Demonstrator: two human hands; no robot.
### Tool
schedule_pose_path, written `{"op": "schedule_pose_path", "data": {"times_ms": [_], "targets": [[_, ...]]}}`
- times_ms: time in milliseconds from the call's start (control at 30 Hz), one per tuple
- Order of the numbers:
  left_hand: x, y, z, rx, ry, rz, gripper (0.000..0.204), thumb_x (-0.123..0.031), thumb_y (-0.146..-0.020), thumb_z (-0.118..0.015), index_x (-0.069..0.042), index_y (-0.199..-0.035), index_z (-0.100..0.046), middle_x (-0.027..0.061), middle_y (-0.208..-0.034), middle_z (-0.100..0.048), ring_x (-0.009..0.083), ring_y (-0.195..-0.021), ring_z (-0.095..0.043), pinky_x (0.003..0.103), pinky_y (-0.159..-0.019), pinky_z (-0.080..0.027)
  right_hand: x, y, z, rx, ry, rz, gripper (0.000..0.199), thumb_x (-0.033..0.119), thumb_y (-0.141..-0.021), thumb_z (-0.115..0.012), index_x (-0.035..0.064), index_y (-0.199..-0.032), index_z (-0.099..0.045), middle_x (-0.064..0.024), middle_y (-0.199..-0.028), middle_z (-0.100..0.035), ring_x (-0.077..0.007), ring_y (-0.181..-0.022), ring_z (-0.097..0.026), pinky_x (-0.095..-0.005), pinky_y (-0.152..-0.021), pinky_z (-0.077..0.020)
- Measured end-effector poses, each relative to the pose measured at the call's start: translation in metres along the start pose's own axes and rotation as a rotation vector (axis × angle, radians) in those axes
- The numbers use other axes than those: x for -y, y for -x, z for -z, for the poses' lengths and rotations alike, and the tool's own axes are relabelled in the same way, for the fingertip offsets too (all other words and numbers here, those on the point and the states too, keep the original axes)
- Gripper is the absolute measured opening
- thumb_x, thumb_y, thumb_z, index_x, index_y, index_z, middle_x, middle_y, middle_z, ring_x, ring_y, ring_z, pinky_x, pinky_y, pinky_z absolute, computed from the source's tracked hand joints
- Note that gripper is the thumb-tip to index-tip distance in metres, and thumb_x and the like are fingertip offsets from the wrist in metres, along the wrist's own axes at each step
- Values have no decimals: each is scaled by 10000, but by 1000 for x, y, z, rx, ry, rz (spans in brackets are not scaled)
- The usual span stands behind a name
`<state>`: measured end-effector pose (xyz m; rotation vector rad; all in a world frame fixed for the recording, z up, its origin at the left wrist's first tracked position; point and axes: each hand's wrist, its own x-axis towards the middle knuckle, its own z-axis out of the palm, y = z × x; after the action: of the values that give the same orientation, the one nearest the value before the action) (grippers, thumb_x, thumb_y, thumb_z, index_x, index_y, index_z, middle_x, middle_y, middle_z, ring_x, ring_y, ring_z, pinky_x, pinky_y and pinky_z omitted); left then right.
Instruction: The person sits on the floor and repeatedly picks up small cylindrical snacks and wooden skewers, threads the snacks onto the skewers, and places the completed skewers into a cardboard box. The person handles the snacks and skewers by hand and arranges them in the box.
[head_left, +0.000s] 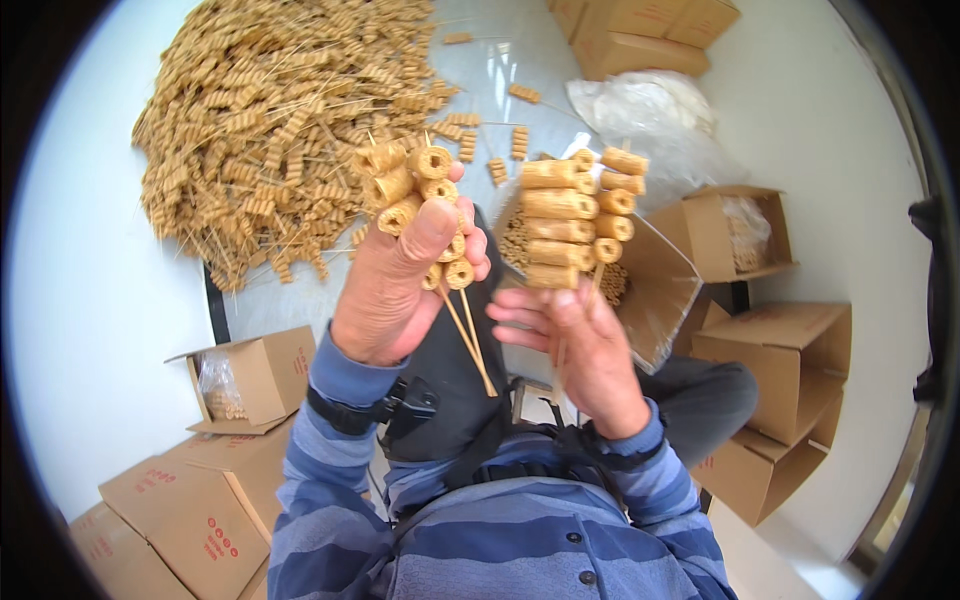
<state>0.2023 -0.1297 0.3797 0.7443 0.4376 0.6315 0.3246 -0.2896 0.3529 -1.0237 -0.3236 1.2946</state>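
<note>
Skewers (575,215) threaded with tan rolls fill both raised hands: the right hand (580,345) is clamped on a neat stack, the left hand (395,290) on a looser bunch (415,185). They look light and brittle; the thin sticks seem safest. The heap (270,120) covers the table's far left corner.

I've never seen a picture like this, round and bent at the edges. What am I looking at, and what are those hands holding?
It is one picture from a wide fisheye camera worn on a person's head, looking down, so straight edges curve. No machine here: the two hands are the person's own, in striped blue sleeves. The left hand grips a bundle of skewers threaded with tan ridged rolls. The right hand holds a second bundle, partly in a clear plastic bag. Beyond lies a big heap of the same skewers on a pale table. Cardboard boxes stand around.
</note>
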Motion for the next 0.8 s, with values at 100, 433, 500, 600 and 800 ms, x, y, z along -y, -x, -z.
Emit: {"op": "schedule_pose_path", "data": {"times_ms": [100,433,500,600,800], "targets": [[32,-4,-21,-1,54,51,720,-653,-968,-491,-59,-1373,-449,32,-1029,-559,155,-878,-552,329,-763,-485,-3,15,-1,4,-14,-32,334,301,-1101,-379,44,-1306,-439,-221,-1263,-612,-329,-1163,-633,-459,-983,-536],[53,19,-60,90,-94,-54,707,-620,-1001,-430,-45,-1413,-423,81,-1318,-560,220,-1220,-568,391,-1014,-487,1,59,10,-91,55,-90,250,347,-1092,-432,101,-1133,-458,-28,-849,-579,-78,-540,-488,-184,-444,-325],[54,22,-61,109,-154,-67,724,-623,-993,-445,-47,-1429,-401,79,-1334,-549,220,-1235,-560,390,-1034,-475,1,62,8,-99,160,-20,225,329,-1094,-430,107,-1119,-454,-10,-820,-543,-70,-540,-462,-184,-453,-328],[56,21,-58,119,-98,-63,803,-661,-965,-462,-36,-1455,-346,72,-1364,-517,210,-1258,-537,381,-1050,-458,0,66,8,-147,150,-9,199,309,-1098,-421,112,-1081,-444,10,-784,-487,-61,-549,-439,-185,-471,-328],[57,17,-48,109,152,36,802,-663,-987,-419,13,-1418,-397,161,-1400,-520,261,-1262,-536,416,-1078,-439,-11,63,9,-245,408,97,155,249,-1092,-439,101,-1046,-437,12,-759,-474,-70,-566,-448,-205,-500,-374]]}}
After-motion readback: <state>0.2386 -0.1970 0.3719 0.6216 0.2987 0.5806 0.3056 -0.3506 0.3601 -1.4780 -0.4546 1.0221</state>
